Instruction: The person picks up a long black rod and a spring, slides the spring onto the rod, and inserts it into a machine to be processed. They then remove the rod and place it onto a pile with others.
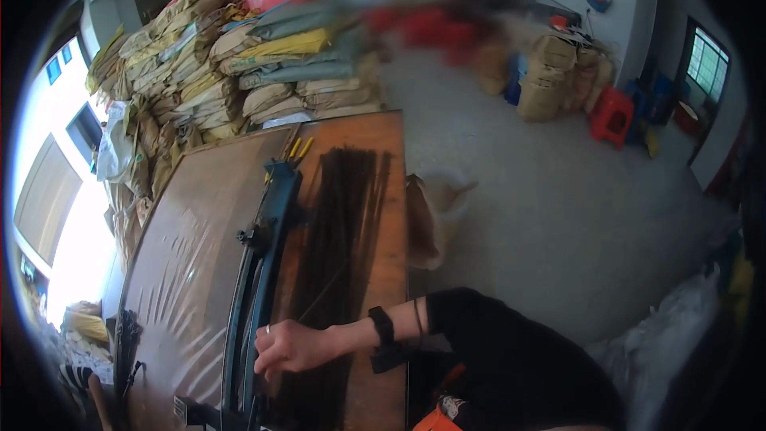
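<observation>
The right hand [291,347], with a black watch [381,326] at its wrist, is at the near part of a long blue metal rail [279,211] on the worktop [392,271], its fingers curled in over the rail's edge; whether the grip is clenched on anything cannot be determined. A bundle of thin dark strips [339,207] lies lengthwise on the orange board just right of the rail, and two yellow handles [302,150] stand by its far end. Sacks [191,84] are piled beyond the worktop; a red stool [613,116] stands well apart, far right.
</observation>
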`<action>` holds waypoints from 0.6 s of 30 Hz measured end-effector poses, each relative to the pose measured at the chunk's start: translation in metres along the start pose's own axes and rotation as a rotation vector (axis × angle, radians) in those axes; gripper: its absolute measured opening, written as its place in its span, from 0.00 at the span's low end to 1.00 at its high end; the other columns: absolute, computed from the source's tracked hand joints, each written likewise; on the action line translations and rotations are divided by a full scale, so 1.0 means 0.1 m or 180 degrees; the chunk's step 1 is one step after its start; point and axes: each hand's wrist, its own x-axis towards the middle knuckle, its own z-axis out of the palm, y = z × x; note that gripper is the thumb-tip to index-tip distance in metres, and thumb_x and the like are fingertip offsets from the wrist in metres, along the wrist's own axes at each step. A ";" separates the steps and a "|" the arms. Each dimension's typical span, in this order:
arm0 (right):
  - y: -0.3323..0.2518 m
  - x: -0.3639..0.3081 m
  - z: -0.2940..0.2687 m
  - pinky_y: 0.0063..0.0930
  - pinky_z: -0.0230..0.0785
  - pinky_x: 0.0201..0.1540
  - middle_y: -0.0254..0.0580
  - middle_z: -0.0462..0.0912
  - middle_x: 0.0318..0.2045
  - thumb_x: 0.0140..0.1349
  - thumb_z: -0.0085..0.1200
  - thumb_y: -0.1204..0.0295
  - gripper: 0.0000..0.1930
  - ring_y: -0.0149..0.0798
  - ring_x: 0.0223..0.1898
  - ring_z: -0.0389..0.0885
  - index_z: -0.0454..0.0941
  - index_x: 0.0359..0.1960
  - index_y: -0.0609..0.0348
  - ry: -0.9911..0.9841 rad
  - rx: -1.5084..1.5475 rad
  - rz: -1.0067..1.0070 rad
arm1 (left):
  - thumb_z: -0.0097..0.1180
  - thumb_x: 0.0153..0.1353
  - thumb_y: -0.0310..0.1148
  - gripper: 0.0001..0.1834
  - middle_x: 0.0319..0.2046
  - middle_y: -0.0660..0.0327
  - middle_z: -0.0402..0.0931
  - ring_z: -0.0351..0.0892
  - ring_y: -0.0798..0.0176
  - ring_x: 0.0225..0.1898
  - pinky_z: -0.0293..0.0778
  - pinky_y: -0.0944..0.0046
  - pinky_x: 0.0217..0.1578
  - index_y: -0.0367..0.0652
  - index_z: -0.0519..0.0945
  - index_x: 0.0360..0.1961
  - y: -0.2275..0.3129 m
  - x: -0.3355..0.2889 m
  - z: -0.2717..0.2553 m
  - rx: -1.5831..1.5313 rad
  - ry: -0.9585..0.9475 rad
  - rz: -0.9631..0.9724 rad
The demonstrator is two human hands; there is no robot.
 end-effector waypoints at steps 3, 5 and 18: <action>-0.14 -0.11 -0.04 0.36 0.69 0.29 0.38 0.77 0.26 0.60 0.63 0.67 0.10 0.42 0.28 0.76 0.83 0.42 0.52 -0.0263 0.0221 -0.0358 | 0.52 0.68 0.35 0.19 0.34 0.50 0.81 0.80 0.43 0.30 0.74 0.49 0.30 0.52 0.78 0.59 0.19 -0.01 0.05 -0.0063 -0.0239 -0.0100; -0.21 -0.12 -0.24 0.34 0.68 0.27 0.38 0.76 0.25 0.62 0.62 0.65 0.12 0.41 0.25 0.75 0.82 0.45 0.53 -0.0177 0.0054 -0.0322 | 0.51 0.69 0.35 0.19 0.35 0.50 0.81 0.79 0.43 0.31 0.74 0.50 0.30 0.53 0.77 0.60 0.27 0.00 0.04 0.0016 -0.0087 -0.0042; -0.15 -0.16 -0.16 0.30 0.64 0.21 0.39 0.76 0.24 0.66 0.58 0.60 0.15 0.38 0.22 0.76 0.80 0.46 0.56 -0.0203 -0.0017 -0.0629 | 0.48 0.70 0.33 0.20 0.32 0.52 0.77 0.77 0.43 0.30 0.72 0.48 0.29 0.54 0.74 0.63 0.39 0.01 -0.03 0.0053 -0.0170 -0.0005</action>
